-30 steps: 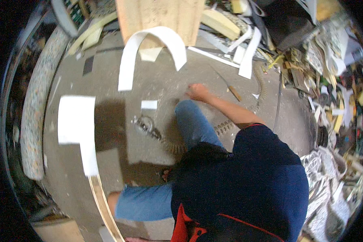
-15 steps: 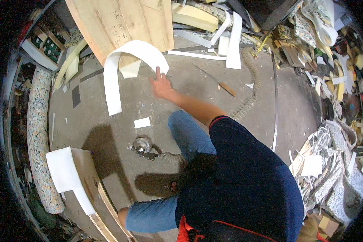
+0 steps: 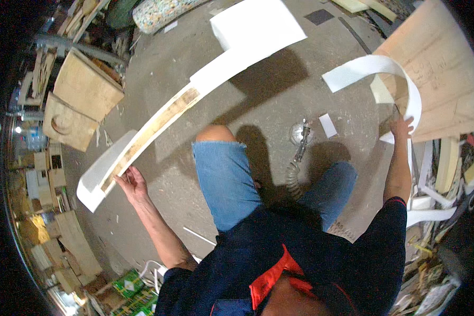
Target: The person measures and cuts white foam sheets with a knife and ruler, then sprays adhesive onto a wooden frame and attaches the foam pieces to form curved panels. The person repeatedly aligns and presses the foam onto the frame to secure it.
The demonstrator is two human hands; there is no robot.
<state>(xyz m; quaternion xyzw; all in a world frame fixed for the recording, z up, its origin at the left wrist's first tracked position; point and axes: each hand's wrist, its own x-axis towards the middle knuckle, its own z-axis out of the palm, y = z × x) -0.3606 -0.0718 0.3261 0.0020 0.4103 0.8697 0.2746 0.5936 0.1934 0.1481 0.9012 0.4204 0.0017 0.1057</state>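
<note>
A long wooden frame (image 3: 160,122) with white foam on both ends stretches across the left half. At its near end, my left hand (image 3: 133,185) holds the lower edge, with the fingertips against the wood. A thick white foam block (image 3: 260,26) covers the far end. On the right, a curled white foam strip (image 3: 379,64) stands on edge in an arch. My right hand (image 3: 401,127) is closed at the strip's near end; its fingers are partly blurred. A small cream foam scrap (image 3: 382,90) lies inside the arch.
On the floor between my knees and the strip are a round metal air tool (image 3: 300,132) with a coiled hose (image 3: 292,176) and a white foam rectangle (image 3: 327,125). A large wooden board (image 3: 442,73) lies at right. Wooden panels (image 3: 84,87) stand at left; a speckled foam roll (image 3: 165,13) lies at the back.
My view has swung left, bringing the whole wooden frame into sight. My left hand now shows, at the frame's near end. My right hand remains at the foam strip.
</note>
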